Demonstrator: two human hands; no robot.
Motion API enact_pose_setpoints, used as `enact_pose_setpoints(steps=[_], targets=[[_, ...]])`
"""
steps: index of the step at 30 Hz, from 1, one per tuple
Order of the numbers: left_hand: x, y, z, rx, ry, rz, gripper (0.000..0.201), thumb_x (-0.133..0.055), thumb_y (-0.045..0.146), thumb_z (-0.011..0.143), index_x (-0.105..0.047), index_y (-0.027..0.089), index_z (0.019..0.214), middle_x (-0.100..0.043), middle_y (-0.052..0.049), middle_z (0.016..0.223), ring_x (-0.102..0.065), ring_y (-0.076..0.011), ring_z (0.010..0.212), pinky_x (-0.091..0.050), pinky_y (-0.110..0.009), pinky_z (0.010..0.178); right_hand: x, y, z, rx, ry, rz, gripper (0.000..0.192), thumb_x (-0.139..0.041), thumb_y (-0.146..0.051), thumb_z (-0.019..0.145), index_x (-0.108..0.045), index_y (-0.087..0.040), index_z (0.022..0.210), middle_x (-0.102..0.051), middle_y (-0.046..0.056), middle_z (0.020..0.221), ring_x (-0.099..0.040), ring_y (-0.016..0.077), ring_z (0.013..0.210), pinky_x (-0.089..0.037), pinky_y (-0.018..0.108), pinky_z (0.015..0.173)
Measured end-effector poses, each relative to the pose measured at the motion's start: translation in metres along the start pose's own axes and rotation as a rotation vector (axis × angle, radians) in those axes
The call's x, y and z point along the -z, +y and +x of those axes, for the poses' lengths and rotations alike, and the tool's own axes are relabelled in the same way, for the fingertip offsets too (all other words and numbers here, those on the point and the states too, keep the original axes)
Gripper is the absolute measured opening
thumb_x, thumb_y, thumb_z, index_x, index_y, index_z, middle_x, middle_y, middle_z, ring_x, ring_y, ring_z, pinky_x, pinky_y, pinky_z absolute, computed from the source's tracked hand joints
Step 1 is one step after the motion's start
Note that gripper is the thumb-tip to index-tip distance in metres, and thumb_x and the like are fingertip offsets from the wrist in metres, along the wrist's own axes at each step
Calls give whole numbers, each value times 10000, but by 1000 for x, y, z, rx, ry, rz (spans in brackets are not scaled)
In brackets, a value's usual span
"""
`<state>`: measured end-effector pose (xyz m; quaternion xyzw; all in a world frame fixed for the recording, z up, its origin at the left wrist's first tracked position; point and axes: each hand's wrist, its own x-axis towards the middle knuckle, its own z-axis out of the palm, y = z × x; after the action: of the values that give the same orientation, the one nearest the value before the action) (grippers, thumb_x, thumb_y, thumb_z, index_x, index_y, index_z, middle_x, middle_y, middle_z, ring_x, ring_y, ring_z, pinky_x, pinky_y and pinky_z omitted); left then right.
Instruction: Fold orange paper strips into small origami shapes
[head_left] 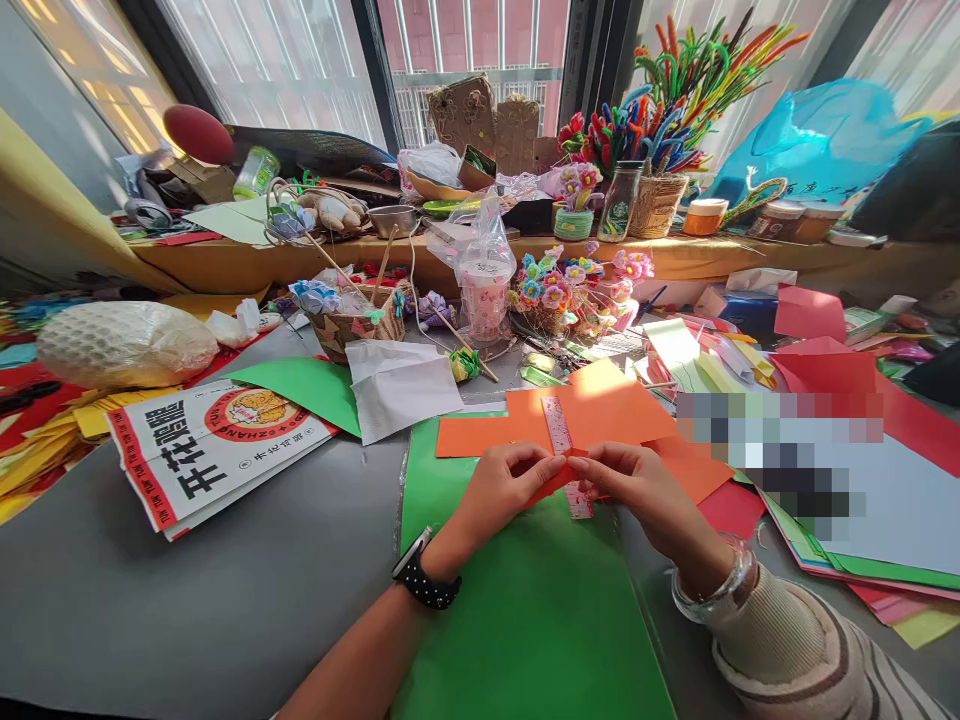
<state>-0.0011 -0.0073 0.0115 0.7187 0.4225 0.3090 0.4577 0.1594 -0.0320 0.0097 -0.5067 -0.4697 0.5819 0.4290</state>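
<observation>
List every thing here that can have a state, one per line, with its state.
left hand: shut on small orange paper piece
right hand: pinching the same piece
ruler: flat, partly under the hands
orange sheet: flat on the table
green sheet: flat under the hands
glass bottle: upright, lid on
printed bag: lying flat

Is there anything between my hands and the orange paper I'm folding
Nothing visible. Both the left hand and right hand already pinch the orange paper directly; the pink ruler lies on the sheet, running between them, not blocking either.
</observation>
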Motion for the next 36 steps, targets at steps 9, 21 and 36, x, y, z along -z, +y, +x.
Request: enact_pose_setpoints(steps=[9, 21, 36], targets=[[-1, 0, 0, 30, 109, -91, 313, -487, 403, 719, -585, 121, 625, -518, -2, 588, -423, -95, 556, -311, -197, 494, 0, 0, 0, -18, -149, 132, 129, -615, -263, 682, -555, -149, 691, -529, -33, 578, -484, 65, 519, -402, 208, 542], [-1, -3, 1, 129, 55, -167, 364, -490, 458, 688, -576, 113, 611, -450, 19, 547, -361, -74, 508, -253, -189, 445, 0, -1, -1, 30, -107, 0, 174, -616, -303, 668, -549, -146, 703, -526, -37, 566, -474, 73, 508, -384, 209, 514], [-1, -2, 1, 93, -20, -96, 369, -467, 457, 710, -561, 115, 606, -434, 25, 536, -352, -77, 518, -247, -194, 457, 2, -1, -2, 38, -81, -162, 253, -605, -348, 668, -513, -149, 541, -563, -11, 500, -520, 106, 507, -379, 216, 505]])
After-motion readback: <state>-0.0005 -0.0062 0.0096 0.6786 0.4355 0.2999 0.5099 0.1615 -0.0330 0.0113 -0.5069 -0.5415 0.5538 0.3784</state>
